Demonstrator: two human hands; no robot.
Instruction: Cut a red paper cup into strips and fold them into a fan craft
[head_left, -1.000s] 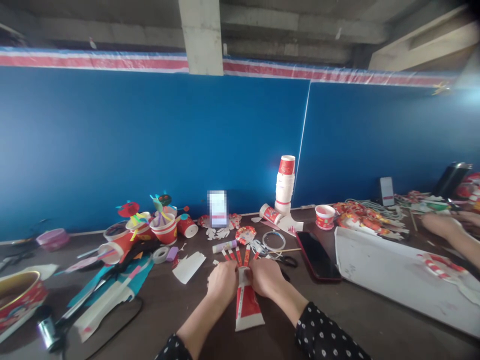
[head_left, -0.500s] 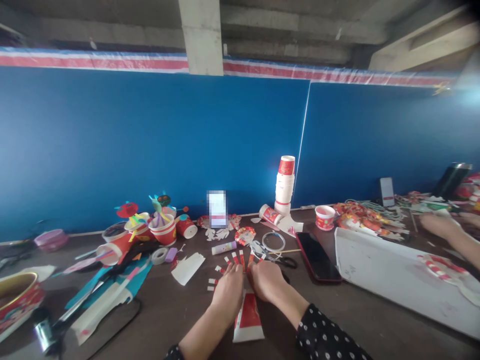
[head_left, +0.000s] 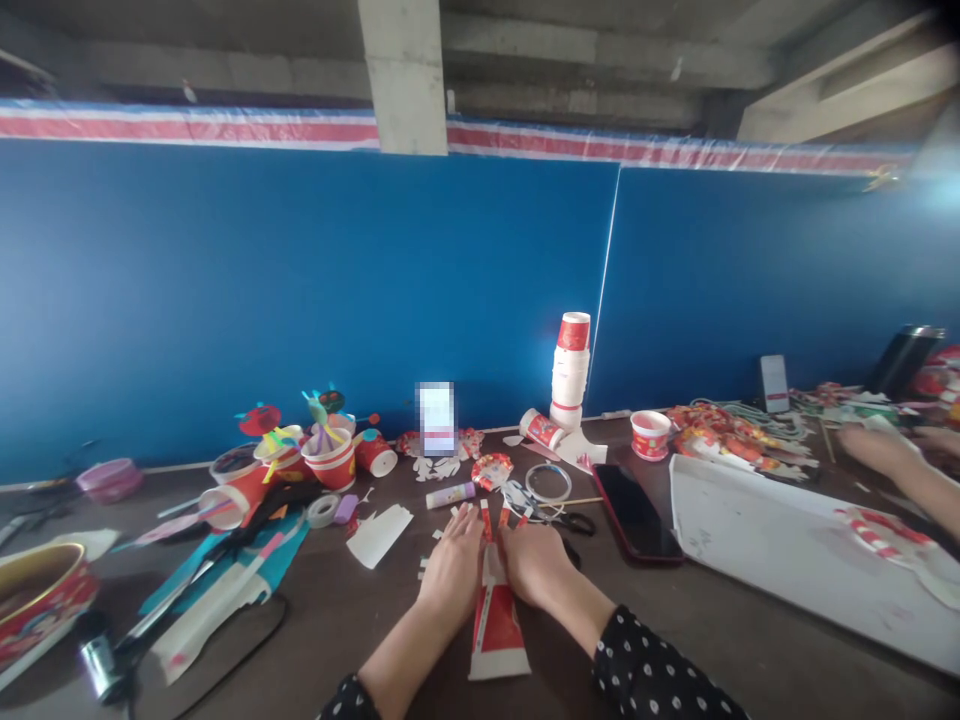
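A cut-open paper cup piece (head_left: 501, 622), red and white, lies on the table between my hands, its wide end towards me and narrow strips fanned out at the far end. My left hand (head_left: 454, 558) rests on the left strips, fingers stretched out flat and covering most of them. On the right side, my right hand (head_left: 535, 562) has its fingers bent and pressed on the piece beside the red strips. Its fingertips are partly hidden. Just beyond the hands lie a glue stick (head_left: 451, 495), scissors (head_left: 576, 523) and a roll of tape (head_left: 547, 483).
A stack of paper cups (head_left: 570, 370) stands by the blue partition (head_left: 300, 270). Decorated cups (head_left: 330, 465) crowd the left. A dark phone (head_left: 637, 515) and a white board (head_left: 765, 550) lie to the right, near another person's hand (head_left: 874, 450).
My left hand has flattened out, its fingers extending forward over the left strips, which showed fanned out before. My right hand stays almost in place. The view has shifted slightly.
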